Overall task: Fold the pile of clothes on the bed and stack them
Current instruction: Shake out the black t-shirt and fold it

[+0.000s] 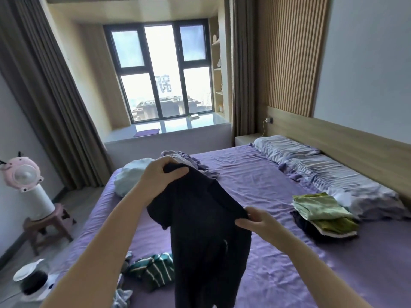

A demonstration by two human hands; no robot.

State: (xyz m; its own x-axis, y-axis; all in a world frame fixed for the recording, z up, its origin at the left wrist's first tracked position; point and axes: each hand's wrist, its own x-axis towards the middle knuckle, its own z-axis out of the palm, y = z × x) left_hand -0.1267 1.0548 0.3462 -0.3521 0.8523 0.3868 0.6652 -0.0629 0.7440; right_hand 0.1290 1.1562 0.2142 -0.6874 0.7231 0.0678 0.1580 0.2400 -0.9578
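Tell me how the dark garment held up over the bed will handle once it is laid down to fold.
The dark garment is probably floppy: it hangs limp below the left hand and right hand. It looks light, since pinches at two corners carry it. It will likely bunch and wrinkle on the purple sheet, so it will need smoothing.

One large character, 院, stands on a building's roof (164,85) seen through the window (160,72). The characters beside it are washed out and cannot be read. Nothing else bears legible writing.
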